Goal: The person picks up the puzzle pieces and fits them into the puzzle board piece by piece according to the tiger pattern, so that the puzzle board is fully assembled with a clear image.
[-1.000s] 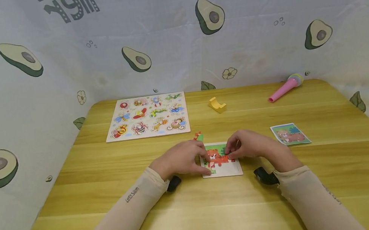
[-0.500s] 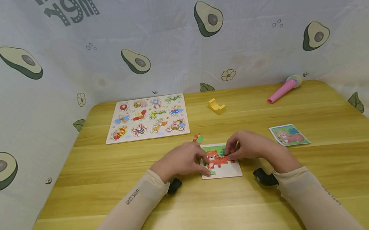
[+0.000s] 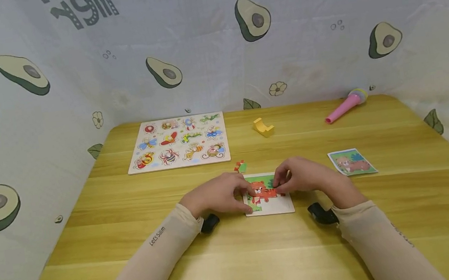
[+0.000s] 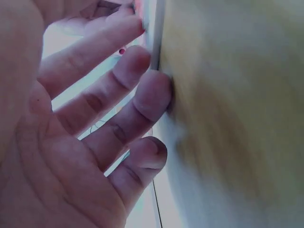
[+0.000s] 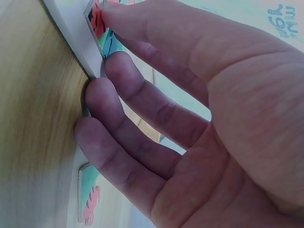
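Note:
A white puzzle board (image 3: pixel 278 208) lies before me, part of its tiger picture filled in with jigsaw pieces. My left hand (image 3: pixel 226 193) rests at the board's left side, thumb near the lower left corner, index finger over the tiger's head. Its other fingers (image 4: pixel 152 95) stay loosely bent along the edge. At the upper right of the board my right hand (image 3: pixel 301 175) pinches a striped red puzzle piece (image 5: pixel 97 21) between thumb and index finger, low over the board. A red and green puzzle piece (image 3: pixel 241 166) lies loose behind the board.
An insect peg puzzle (image 3: pixel 177 143) lies at the back left. Behind the board stands a yellow curved block (image 3: pixel 263 127). A pink toy microphone (image 3: pixel 345 106) is at the back right, and a tiger picture card (image 3: pixel 352 162) lies right of my right hand.
Both hands keep nearly the same place at the board. My left thumb has shifted slightly left, showing more of the lower left piece.

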{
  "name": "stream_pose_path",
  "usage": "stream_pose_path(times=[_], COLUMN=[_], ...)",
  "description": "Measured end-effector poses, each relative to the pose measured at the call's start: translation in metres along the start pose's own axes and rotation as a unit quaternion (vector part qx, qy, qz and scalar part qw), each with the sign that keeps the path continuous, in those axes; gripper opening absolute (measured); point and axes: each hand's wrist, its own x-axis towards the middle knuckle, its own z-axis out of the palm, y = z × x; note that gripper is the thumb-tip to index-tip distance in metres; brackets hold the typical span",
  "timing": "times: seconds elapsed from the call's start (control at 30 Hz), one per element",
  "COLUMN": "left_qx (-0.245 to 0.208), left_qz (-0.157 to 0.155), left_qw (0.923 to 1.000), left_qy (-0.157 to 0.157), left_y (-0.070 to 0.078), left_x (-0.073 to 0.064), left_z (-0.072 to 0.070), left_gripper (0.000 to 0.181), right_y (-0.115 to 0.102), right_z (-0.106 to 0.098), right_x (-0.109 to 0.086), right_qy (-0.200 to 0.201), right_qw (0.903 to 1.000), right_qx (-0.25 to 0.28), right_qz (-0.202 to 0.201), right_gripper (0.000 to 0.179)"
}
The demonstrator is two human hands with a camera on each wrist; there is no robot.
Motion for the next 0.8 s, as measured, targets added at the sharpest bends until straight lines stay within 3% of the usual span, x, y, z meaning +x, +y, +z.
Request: stream_pose_path(times=[0.23,0.53,0.8], left_qx=[-0.012,-0.046,-0.036], left_qz=[-0.002,-0.023,-0.019], left_qw=[0.9999,0.9986,0.9992], left_qy=[-0.012,0.012,0.009], left_y=[0.002,0.002,0.001], left_x=[0.0,0.001,0.0], left_z=[0.0,0.001,0.001], left_gripper=[0.026,0.017,0.018], right_y=[-0.001,-0.002,0.007], right_z=[-0.001,-0.003,-0.02], right_x=[0.0,-0.003,-0.018], right_qy=[-0.003,-0.01,0.009], right_qw=[1.0,0.9999,0.9996], right_qx=[-0.006,-0.013,-0.023], right_qz=[0.001,0.001,0.012], right_gripper=[0.004,0.003,0.024])
